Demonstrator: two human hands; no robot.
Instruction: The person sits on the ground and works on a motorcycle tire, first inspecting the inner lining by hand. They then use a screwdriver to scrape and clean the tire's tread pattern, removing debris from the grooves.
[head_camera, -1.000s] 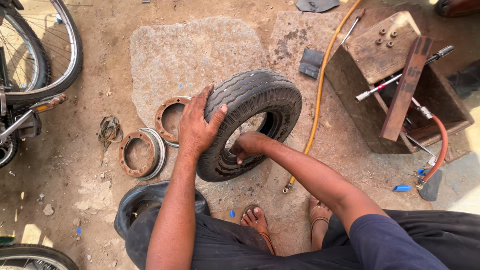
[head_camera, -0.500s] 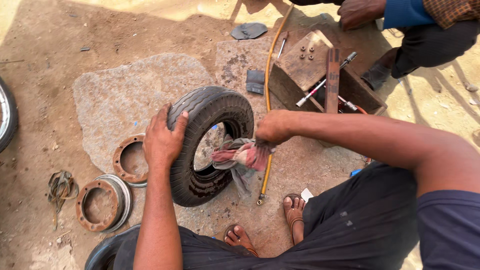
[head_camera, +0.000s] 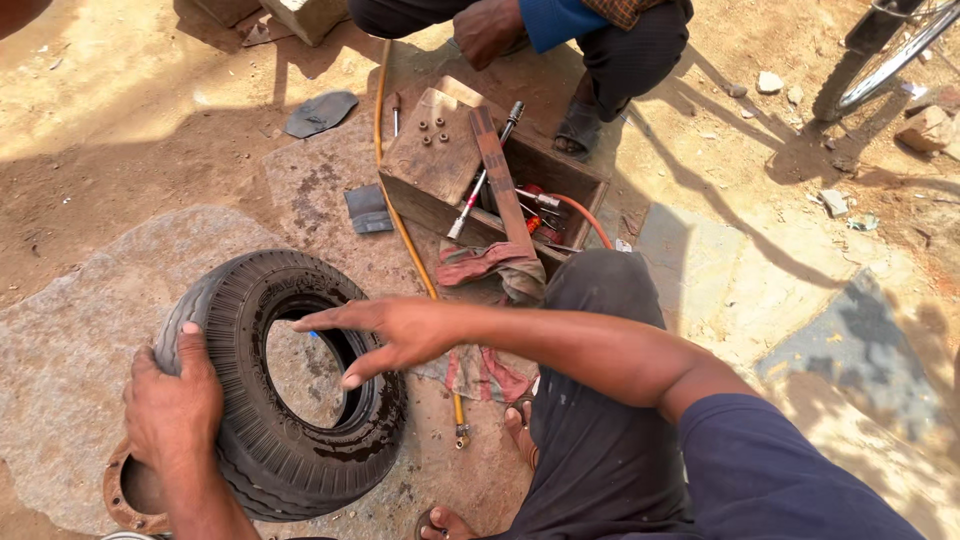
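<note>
Tyre (head_camera: 270, 440), small and black with a ribbed tread, stands on edge on a flat grey stone slab (head_camera: 60, 340) at the lower left, leaning slightly. The left hand (head_camera: 172, 405) clasps its near tread, thumb and fingers curled over the rubber. The right hand (head_camera: 385, 335) is spread flat with fingers extended, holding nothing, hovering at the upper rim of the tyre's opening; whether it touches the rubber cannot be told. A rusty metal ring (head_camera: 125, 495) lies on the slab just behind the left wrist, partly hidden.

Beside the tyre, under the right forearm, a reddish rag (head_camera: 485, 370) lies on the ground, near the person's bare toes (head_camera: 520, 425). An orange hose (head_camera: 405, 235) runs from a brass end fitting by the toes up past the rag and along the left side of a wooden toolbox (head_camera: 440, 165).

The toolbox sits open on the ground beyond the person's knee, with a wooden slat and several tools lying in it and a second cloth draped over its near edge. A dark rubber patch (head_camera: 320, 112) lies on the dirt to its left.

Farthest off, another person (head_camera: 560, 25) squats behind the toolbox, and part of a bicycle wheel (head_camera: 885, 60) shows at the upper right.
</note>
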